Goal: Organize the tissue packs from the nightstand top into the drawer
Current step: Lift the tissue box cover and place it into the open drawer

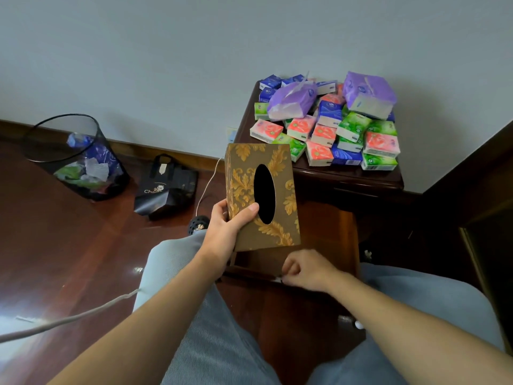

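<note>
Tissue packs (pixel 327 126) lie in a loose heap on the nightstand top (pixel 319 169), beyond my left hand and a little to its right, and none of them is in the drawer yet as far as I can see. From the head camera, my left hand (pixel 224 226) holds the brown and gold tissue box (pixel 261 195) at its near left corner, thumb on the top face beside the oval opening and fingers curled around the side. My right hand (pixel 308 269) is below the box, its fingers curled at the front edge of the open drawer (pixel 249 273); I think it pinches the small handle there, but the handle is too small to be sure. I judge the small packs to be light and soft, with smooth plastic wrap that can slip, so I would take each one across its short sides with thumb and fingers. The two purple packs (pixel 369 93) on top of the heap look bigger and more loose, and the left one seems already opened, so I would hold them around the middle. Pulling a pack from under the heap may make the others slide off the edge.
</note>
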### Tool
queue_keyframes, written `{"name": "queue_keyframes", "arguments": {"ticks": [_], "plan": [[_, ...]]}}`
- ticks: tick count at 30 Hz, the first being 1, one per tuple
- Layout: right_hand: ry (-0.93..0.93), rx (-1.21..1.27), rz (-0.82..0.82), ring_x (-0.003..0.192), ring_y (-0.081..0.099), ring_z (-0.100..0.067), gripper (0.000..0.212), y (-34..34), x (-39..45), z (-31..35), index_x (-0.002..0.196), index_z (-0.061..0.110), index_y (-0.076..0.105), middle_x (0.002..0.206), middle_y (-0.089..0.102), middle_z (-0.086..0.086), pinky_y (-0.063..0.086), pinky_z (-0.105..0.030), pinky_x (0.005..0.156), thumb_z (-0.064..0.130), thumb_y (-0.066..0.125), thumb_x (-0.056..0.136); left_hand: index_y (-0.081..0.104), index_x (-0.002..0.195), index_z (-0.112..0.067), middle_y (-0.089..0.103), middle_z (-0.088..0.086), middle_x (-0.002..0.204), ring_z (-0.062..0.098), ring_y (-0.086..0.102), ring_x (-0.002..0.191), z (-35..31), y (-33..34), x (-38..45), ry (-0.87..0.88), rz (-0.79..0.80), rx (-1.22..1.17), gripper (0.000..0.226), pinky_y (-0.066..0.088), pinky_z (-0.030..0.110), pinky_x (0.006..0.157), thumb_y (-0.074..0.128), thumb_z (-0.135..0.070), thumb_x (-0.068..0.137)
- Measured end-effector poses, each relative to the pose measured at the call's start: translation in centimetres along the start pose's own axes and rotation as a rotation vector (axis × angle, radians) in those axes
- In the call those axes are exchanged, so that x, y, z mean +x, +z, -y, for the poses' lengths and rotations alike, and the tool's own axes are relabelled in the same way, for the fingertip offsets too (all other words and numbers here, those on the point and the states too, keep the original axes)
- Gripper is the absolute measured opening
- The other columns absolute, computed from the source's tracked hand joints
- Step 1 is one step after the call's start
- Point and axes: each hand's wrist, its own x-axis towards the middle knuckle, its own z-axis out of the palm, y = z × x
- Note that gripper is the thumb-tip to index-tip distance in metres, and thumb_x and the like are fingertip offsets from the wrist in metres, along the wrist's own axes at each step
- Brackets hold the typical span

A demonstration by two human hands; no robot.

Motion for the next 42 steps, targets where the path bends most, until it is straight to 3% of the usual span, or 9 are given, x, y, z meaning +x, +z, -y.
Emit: {"name": "queue_keyframes", "arguments": {"ticks": [3, 7, 11, 17, 22, 27, 36, 39, 42], "plan": [[0.138, 0.75, 0.013, 0.105, 0.075, -0.021, 0.044, -3.1, -0.1, -0.2, 0.133, 0.031, 0.061, 0.113, 0.079, 0.005, 0.046, -0.047, 0.112, 0.06, 0.054, 0.101, 0.043, 0.142, -0.024, 0.073, 0.006, 0.123, 0.02, 0.077, 0.1, 0.2, -0.3, 0.4, -0.092, 0.024, 0.003, 0.089, 0.062, 0.031, 0.073, 0.087, -0.049, 0.069], [0.045, 1.511, 0.395, 0.134, 0.057, -0.047, 0.077, -5.6, -0.8, -0.7, 0.146, 0.042, 0.048, 0.151, 0.056, -0.016, 0.041, -0.069, 0.11, 0.086, 0.056, 0.083, 0.051, 0.137, -0.024, 0.074, 0.007, 0.125, 0.026, 0.074, 0.11, 1.3, 0.0, 0.5, -0.147, 0.111, 0.024, 0.084, 0.06, 0.044, 0.09, 0.088, -0.051, 0.067], [-0.043, 1.557, 0.406, 0.141, 0.053, -0.039, 0.092, -6.4, -1.2, -0.2, 0.149, 0.028, 0.057, 0.154, 0.054, -0.015, 0.047, -0.059, 0.111, 0.083, 0.067, 0.076, 0.049, 0.137, -0.026, 0.075, 0.002, 0.123, 0.025, 0.073, 0.112, 2.3, 0.2, 0.9, -0.18, 0.226, 0.171, 0.098, 0.058, 0.045, 0.096, 0.096, -0.056, 0.056], [0.119, 1.288, 0.374, 0.121, 0.069, -0.035, 0.088, -5.2, -0.8, -0.8, 0.144, 0.016, 0.06, 0.136, 0.068, -0.017, 0.058, -0.05, 0.093, 0.038, 0.096, 0.067, 0.046, 0.137, -0.029, 0.069, -0.002, 0.126, 0.019, 0.07, 0.112, 3.6, -0.1, 2.6, -0.426, 0.203, 0.442, 0.11, 0.053, 0.04, 0.102, 0.083, -0.085, 0.05], [0.313, 1.306, 0.296, 0.108, 0.075, -0.033, 0.058, -4.3, 1.9, -1.5, 0.115, 0.021, 0.08, 0.125, 0.075, -0.014, 0.062, -0.049, 0.081, 0.049, 0.093, 0.066, 0.044, 0.147, -0.031, 0.055, -0.001, 0.137, 0.022, 0.055, 0.125, 4.5, 0.2, 5.1, -0.354, 0.085, 0.532, 0.089, 0.043, 0.044, 0.109, 0.052, -0.084, 0.076], [0.466, 1.236, 0.138, 0.119, 0.068, -0.037, 0.091, -3.3, 5.2, -2.0, 0.132, 0.023, 0.066, 0.125, 0.075, -0.011, 0.059, -0.056, 0.087, 0.05, 0.099, 0.052, 0.034, 0.158, -0.024, 0.043, 0.009, 0.151, 0.034, 0.044, 0.138, 5.4, -1.1, 8.0, -0.322, -0.072, 0.568, 0.072, 0.038, 0.053, 0.116, 0.046, -0.059, 0.096], [0.581, 1.166, 0.048, 0.141, 0.043, -0.046, 0.103, -1.7, 11.8, -1.3, 0.154, 0.031, 0.042, 0.156, 0.047, -0.014, 0.045, -0.073, 0.095, 0.06, 0.089, 0.066, 0.015, 0.164, -0.033, 0.038, 0.008, 0.162, 0.031, 0.036, 0.148, 7.3, -2.2, 11.2, -0.458, -0.039, 0.495, 0.07, 0.028, 0.046, 0.123, 0.045, -0.052, 0.104], [0.605, 1.18, 0.061, 0.137, 0.046, -0.049, 0.091, -1.7, 13.7, -0.3, 0.152, 0.038, 0.04, 0.16, 0.041, -0.013, 0.056, -0.073, 0.075, 0.063, 0.082, 0.075, 0.015, 0.164, -0.036, 0.036, 0.009, 0.163, 0.031, 0.034, 0.149, 7.8, -1.9, 12.1, -0.452, -0.02, 0.495, 0.071, 0.026, 0.048, 0.124, 0.047, -0.051, 0.103], [0.606, 1.17, 0.07, 0.121, 0.062, -0.041, 0.078, -2.1, 15.0, 0.8, 0.148, 0.033, 0.048, 0.145, 0.057, -0.012, 0.059, -0.064, 0.081, 0.067, 0.072, 0.082, 0.008, 0.164, -0.042, 0.026, 0.008, 0.166, 0.035, 0.03, 0.15, 8.2, -1.5, 12.7, -0.465, -0.004, 0.515, 0.076, 0.024, 0.048, 0.123, 0.047, -0.055, 0.1]]}}
